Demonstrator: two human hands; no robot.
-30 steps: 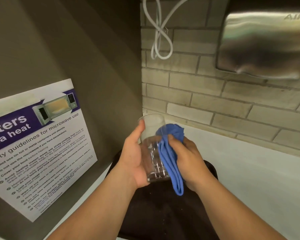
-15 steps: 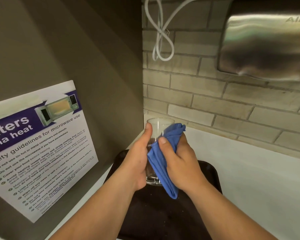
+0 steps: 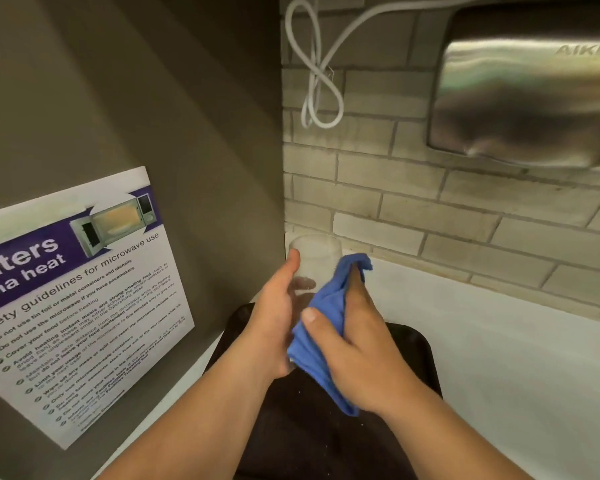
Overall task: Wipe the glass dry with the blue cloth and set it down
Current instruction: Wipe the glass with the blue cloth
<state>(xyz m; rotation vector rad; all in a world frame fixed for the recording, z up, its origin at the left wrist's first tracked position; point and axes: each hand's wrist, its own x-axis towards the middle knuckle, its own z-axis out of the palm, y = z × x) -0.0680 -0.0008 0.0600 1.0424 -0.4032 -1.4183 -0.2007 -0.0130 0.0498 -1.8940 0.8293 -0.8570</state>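
Note:
A clear drinking glass [image 3: 314, 258] is held upright above a dark tray [image 3: 413, 344]. My left hand [image 3: 274, 323] grips the glass from the left, thumb up near the rim. My right hand [image 3: 354, 344] presses a blue cloth [image 3: 326, 306] against the right side of the glass, thumb across the cloth. The lower part of the glass is hidden behind the cloth and both hands. A tail of the cloth hangs down below my right palm.
The tray lies on a white counter [image 3: 516, 358] that runs to the right. A grey side panel with a microwave safety poster [image 3: 77, 299] stands close on the left. On the brick wall behind hang a looped white cable [image 3: 317, 84] and a steel hand dryer [image 3: 530, 102].
My right hand has slid the cloth down and around the glass's side, covering more of it. The glass has stayed upright in my left hand, shifted slightly.

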